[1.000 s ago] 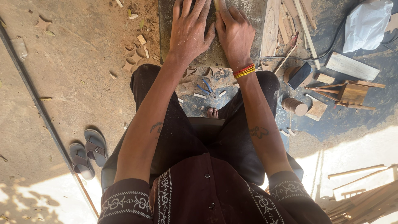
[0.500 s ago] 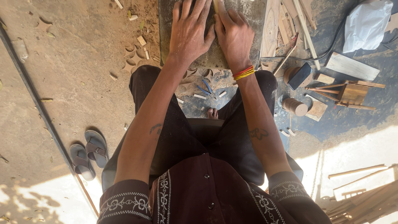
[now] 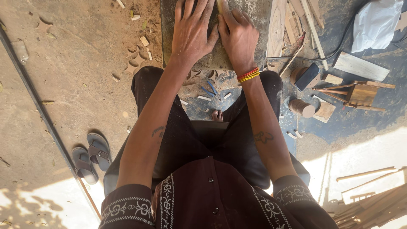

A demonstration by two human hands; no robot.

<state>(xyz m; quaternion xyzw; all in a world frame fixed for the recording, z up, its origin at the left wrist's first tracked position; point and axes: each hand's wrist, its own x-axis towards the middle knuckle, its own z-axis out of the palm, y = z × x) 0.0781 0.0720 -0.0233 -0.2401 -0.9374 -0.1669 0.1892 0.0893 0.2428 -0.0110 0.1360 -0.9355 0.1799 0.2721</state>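
Nothing has shifted since earlier. Left hand [image 3: 193,32] lies flat, fingers spread, steadying the stone slab [image 3: 254,17]. Right hand [image 3: 239,36] beside it grasps a thin wooden piece [image 3: 219,5] (mostly hidden).

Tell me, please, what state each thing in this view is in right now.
Left hand: flat, fingers spread, pressing on the stone slab.
Right hand: palm down on the slab, beside the left.
Wooden strip: pinned between the hands.
Sandals: off, lying side by side.
White bag: crumpled on the ground.
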